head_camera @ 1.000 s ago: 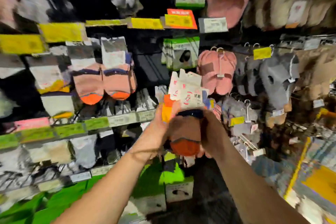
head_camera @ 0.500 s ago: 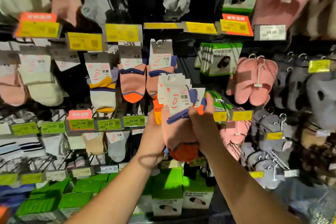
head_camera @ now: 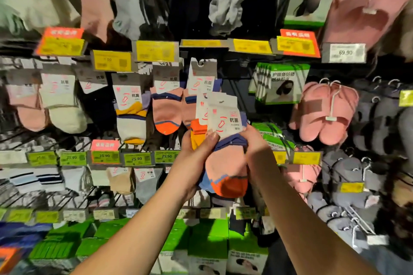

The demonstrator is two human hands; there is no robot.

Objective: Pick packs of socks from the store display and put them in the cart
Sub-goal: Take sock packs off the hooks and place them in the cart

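Several sock packs (head_camera: 225,147) stayed clamped between our left hand (head_camera: 196,158) and right hand (head_camera: 257,154); we'd lifted them nearer the hanging pack (head_camera: 201,87), cart unseen.

The held sock packs (head_camera: 223,140) are in front of the display rack (head_camera: 237,87), between the left hand (head_camera: 196,158) and the right hand (head_camera: 257,152). Left of the packs hang more hanging sock packs (head_camera: 166,105). Right of them hang slippers (head_camera: 324,111). Mask boxes (head_camera: 279,83) sit above and right of them. Price tags (head_camera: 136,158) run left of the packs, level with the hands.
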